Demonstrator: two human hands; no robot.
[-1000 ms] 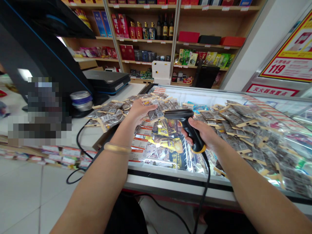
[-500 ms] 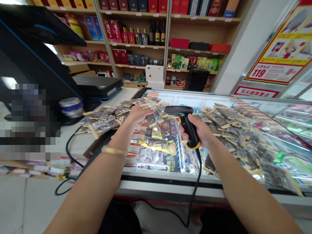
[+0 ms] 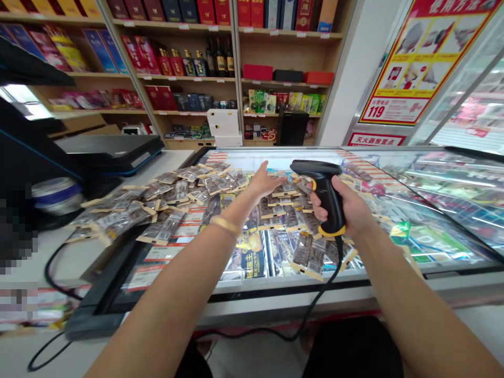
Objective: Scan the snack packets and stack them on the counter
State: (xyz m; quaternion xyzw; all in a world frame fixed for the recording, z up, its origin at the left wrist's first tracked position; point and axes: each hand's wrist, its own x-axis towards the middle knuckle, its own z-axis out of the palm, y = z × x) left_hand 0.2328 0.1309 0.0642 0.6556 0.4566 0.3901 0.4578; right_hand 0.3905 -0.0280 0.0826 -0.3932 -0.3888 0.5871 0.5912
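My left hand (image 3: 266, 182), wearing a gold-coloured bangle (image 3: 225, 224) on the wrist, reaches over the glass top with fingers apart. No object shows in it. Its fingertips are at the edge of a spread of small flat packets (image 3: 309, 254), clear with dark contents and beige strips; whether they touch is unclear. My right hand (image 3: 356, 210) is wrapped round the handle of a black and yellow barcode scanner (image 3: 333, 197), its head pointing left above the packets. A second heap of similar packets (image 3: 177, 189) lies to the left. My right forearm hides part of the right-hand packets.
Packaged goods show under the glass of the freezer (image 3: 236, 299). The scanner's cable (image 3: 311, 310) hangs over its front edge. At left stand a dark flat-topped device (image 3: 110, 152), a round tin (image 3: 57, 195) and a black monitor stand (image 3: 35, 152). Stocked shelves (image 3: 177, 79) line the back.
My view has turned right. My left hand has moved from the left heap to the packets near the scanner, its fingers now spread. Packets now cover more of the middle glass. My right hand keeps the scanner.
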